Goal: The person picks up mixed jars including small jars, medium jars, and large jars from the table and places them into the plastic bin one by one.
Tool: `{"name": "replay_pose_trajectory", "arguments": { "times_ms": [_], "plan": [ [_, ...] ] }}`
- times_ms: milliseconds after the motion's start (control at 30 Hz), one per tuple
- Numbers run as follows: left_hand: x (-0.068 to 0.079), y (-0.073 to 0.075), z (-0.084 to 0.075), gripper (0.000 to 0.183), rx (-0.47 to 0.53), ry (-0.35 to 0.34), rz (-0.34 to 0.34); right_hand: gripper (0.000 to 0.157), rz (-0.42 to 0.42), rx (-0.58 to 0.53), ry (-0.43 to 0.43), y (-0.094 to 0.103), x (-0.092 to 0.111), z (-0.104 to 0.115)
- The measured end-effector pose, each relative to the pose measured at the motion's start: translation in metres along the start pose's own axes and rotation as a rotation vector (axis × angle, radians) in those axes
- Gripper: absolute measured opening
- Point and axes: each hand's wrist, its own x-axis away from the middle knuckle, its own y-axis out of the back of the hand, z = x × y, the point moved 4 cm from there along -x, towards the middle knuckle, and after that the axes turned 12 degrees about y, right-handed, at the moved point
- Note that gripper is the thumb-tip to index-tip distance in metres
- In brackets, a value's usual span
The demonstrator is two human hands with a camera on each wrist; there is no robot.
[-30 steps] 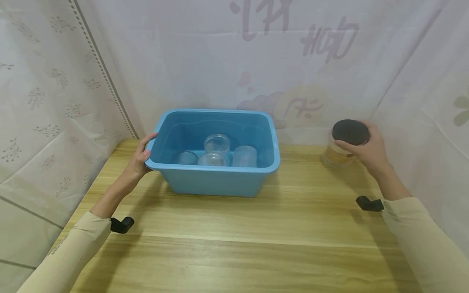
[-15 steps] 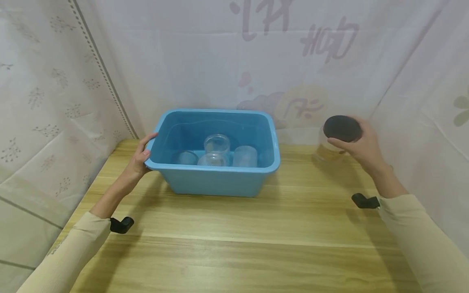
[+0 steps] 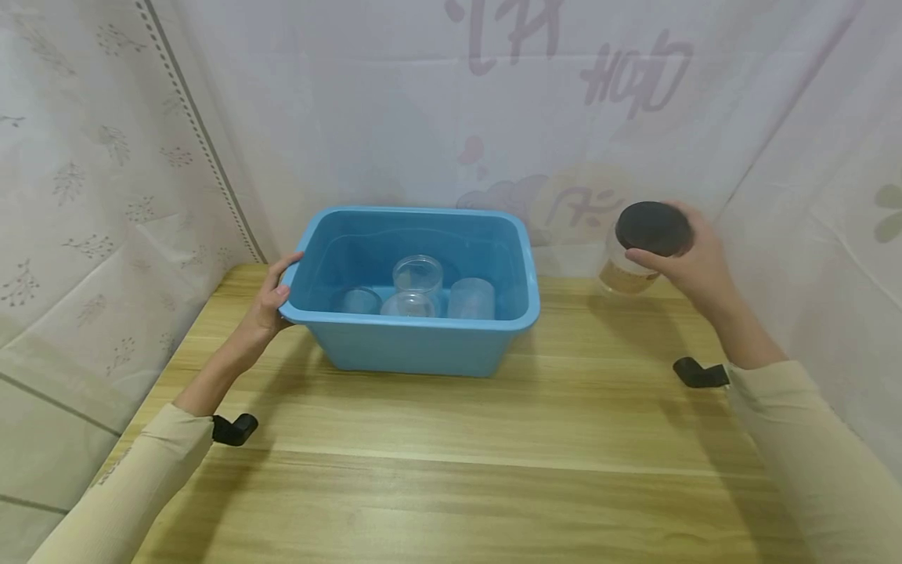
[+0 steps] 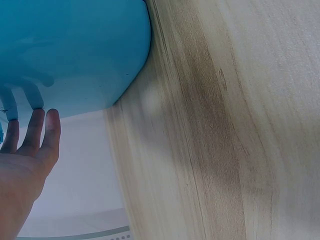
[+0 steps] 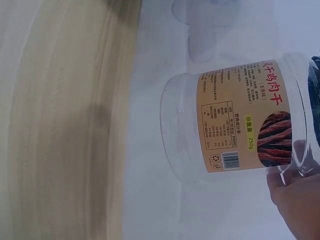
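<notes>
A clear plastic jar with a black lid and a tan label hangs tilted at the right, near the back curtain. My right hand grips it round the top, thumb in front by the lid. In the right wrist view the jar's base is apart from the table. A blue plastic tub stands on the table, left of the jar. My left hand holds its left rim, with the thumb at the edge. Under that rim, the left wrist view shows fingertips against the outer wall.
Inside the tub are several clear containers, among them a round one and a frosted cylinder. The wooden table ends at the back against a printed white curtain. Another patterned curtain borders the left side.
My right hand has raised the jar from near the tabletop, moved it a little left and tilted it. The left hand and the tub have stayed in place.
</notes>
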Motion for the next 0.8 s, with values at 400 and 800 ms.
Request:
{"name": "replay_pose_trajectory", "arguments": {
  "times_ms": [400,800],
  "plan": [
    [-0.001,-0.001,-0.002,0.061,-0.006,0.006,-0.014,0.081,0.005,-0.023,0.049,-0.001,-0.007,0.018],
    [0.0,-0.002,-0.001,0.061,-0.009,0.009,-0.014,0.081,0.016,-0.071,0.099,-0.006,-0.019,0.047]
  ]
}}
